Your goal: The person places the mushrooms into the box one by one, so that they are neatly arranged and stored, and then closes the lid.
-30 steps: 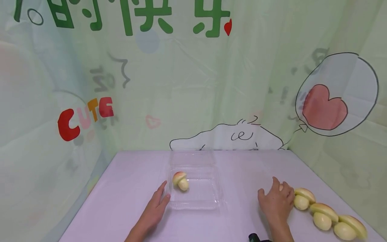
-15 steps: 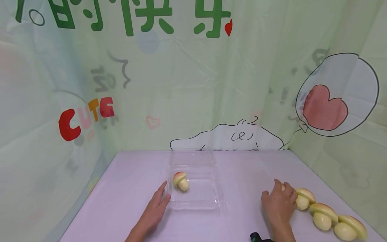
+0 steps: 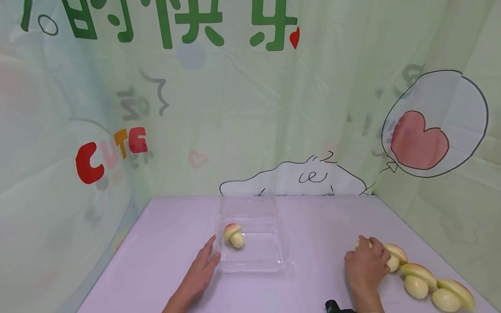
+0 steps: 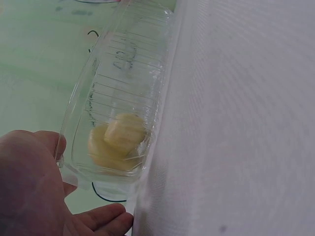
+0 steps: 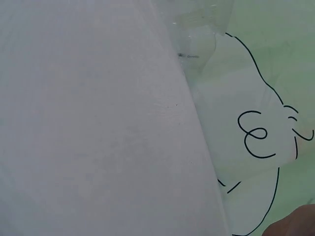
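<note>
A clear plastic box (image 3: 270, 254) stands open in the middle of the pale table, with one mushroom-shaped toy (image 3: 233, 234) lying in its left half. My left hand (image 3: 207, 256) lies flat on the table, fingers straight, fingertips against the box's front-left corner. In the left wrist view the box (image 4: 123, 83) and its mushroom (image 4: 118, 142) sit just past my left hand (image 4: 34, 187). My right hand (image 3: 372, 254) curls its fingers over the nearest mushroom toy (image 3: 396, 255) of a row at the right.
Two more mushroom toys (image 3: 418, 280) (image 3: 452, 294) lie in line toward the table's right front corner. A green printed curtain (image 3: 250, 108) closes off the back and both sides. The right wrist view shows bare table cloth (image 5: 98, 123) and the box's edge (image 5: 197, 29).
My right hand has slid to the right and its fingers have closed over the first mushroom of the row. The left hand and the box have stayed put.
</note>
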`<action>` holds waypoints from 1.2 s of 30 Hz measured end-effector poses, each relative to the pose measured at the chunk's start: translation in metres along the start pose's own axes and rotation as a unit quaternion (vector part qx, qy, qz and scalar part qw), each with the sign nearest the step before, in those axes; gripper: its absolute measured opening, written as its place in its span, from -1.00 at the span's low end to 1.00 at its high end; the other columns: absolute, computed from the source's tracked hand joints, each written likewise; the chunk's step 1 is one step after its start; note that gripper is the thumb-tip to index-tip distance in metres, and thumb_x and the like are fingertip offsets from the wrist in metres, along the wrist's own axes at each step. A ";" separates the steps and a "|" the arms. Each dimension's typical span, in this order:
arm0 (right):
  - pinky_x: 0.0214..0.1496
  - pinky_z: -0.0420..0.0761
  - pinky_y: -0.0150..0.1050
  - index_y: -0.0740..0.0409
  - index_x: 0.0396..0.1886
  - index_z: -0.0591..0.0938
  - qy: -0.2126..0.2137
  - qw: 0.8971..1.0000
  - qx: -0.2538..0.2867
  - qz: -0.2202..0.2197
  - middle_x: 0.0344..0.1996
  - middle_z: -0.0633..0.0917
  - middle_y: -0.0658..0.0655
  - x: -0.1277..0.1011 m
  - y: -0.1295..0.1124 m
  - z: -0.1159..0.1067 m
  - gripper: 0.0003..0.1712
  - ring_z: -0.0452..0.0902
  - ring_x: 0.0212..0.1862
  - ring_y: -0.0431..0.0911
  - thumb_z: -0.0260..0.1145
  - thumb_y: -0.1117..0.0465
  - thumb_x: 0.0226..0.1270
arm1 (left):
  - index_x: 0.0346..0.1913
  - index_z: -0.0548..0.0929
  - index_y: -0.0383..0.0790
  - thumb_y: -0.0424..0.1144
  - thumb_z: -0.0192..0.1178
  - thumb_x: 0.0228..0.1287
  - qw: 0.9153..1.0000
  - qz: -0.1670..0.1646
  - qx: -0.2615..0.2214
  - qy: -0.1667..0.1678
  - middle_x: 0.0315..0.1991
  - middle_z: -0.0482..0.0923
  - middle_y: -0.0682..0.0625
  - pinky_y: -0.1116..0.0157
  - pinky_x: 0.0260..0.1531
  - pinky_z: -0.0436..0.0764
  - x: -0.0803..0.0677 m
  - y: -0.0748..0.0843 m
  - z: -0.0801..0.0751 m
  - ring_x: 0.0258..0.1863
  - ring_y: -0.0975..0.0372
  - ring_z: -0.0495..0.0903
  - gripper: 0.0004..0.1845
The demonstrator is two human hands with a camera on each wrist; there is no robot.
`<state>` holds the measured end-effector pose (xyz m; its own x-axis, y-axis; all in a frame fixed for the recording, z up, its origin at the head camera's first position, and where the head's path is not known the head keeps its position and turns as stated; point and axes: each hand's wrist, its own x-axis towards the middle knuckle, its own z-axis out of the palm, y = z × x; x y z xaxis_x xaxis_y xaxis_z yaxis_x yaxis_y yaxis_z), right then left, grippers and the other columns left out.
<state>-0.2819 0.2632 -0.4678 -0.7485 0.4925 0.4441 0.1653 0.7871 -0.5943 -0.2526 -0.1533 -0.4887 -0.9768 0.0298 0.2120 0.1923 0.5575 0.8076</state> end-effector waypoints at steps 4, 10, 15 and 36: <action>-0.22 0.20 0.44 0.33 0.07 0.45 0.019 1.000 0.008 -0.011 0.17 0.26 0.42 0.000 0.005 0.003 -0.48 0.03 0.21 0.42 0.05 0.41 0.01 | 0.44 0.10 -0.01 0.00 -0.11 0.45 1.000 -0.001 -0.007 0.000 0.34 0.19 -0.27 -0.13 0.26 0.11 0.000 -0.001 0.001 0.34 -0.11 0.13 -0.42; -0.18 0.24 0.36 0.38 0.02 0.47 0.060 0.997 0.030 -0.044 0.11 0.30 0.47 0.001 0.010 0.006 -0.50 0.09 0.13 0.46 0.04 0.48 -0.03 | 0.45 0.09 0.01 0.01 -0.11 0.44 1.000 0.004 -0.014 0.000 0.34 0.19 -0.26 -0.15 0.25 0.10 -0.001 -0.002 0.001 0.34 -0.11 0.13 -0.42; -0.07 0.21 0.27 0.42 -0.02 0.49 0.077 0.994 0.054 -0.061 0.06 0.32 0.49 0.002 0.012 0.007 -0.49 0.10 0.10 0.46 0.07 0.51 -0.11 | 0.45 0.09 0.03 0.01 -0.09 0.44 1.000 0.000 -0.028 -0.003 0.35 0.18 -0.25 -0.16 0.25 0.09 -0.001 -0.002 0.001 0.35 -0.09 0.11 -0.42; -0.04 0.22 0.23 0.39 0.10 0.42 0.028 0.998 0.048 -0.007 0.14 0.25 0.49 0.003 0.011 0.006 -0.41 0.06 0.12 0.44 0.16 0.46 -0.06 | 0.45 0.09 0.00 0.01 -0.11 0.45 1.000 0.005 -0.020 -0.005 0.35 0.16 -0.26 -0.14 0.25 0.10 0.000 -0.005 0.003 0.35 -0.10 0.11 -0.42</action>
<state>-0.2862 0.2717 -0.4767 -0.7132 0.5031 0.4881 0.0904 0.7566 -0.6476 -0.2539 -0.1536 -0.4941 -0.9758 0.0436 0.2141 0.2048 0.5235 0.8271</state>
